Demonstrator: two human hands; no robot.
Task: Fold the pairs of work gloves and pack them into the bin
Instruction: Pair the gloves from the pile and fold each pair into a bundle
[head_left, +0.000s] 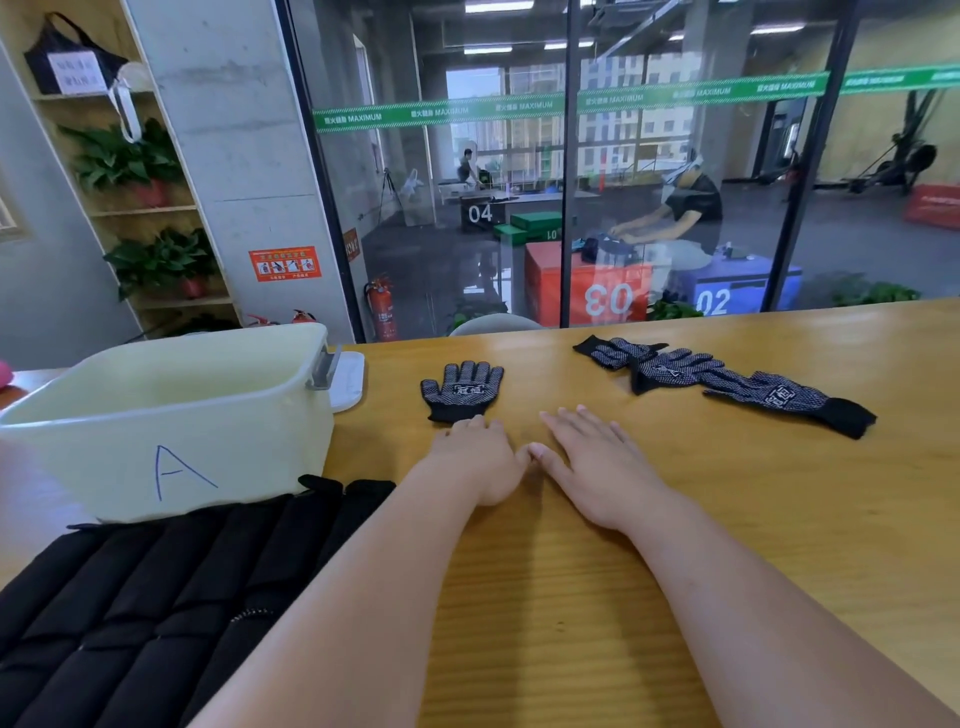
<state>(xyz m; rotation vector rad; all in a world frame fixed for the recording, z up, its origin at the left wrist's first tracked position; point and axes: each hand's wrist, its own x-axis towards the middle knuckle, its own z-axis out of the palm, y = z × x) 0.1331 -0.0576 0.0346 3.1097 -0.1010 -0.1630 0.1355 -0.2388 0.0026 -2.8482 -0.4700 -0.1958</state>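
Observation:
A black dotted work glove (462, 391) lies flat on the wooden table (727, 519), fingers pointing away. My left hand (480, 457) rests palm down just below its cuff, fingertips touching the cuff's edge. My right hand (597, 462) lies flat on the table beside it, fingers straight, holding nothing. Three more black dotted gloves lie in a loose row at the far right: one (615, 352), one (672, 370) and one (789, 402). The pale plastic bin (156, 415) marked "A" stands at the left, nothing visible inside.
A black quilted padded mat (156, 597) covers the table's near left, in front of the bin. A white flat object (347, 382) sits behind the bin's right handle. A glass wall runs along the table's far edge.

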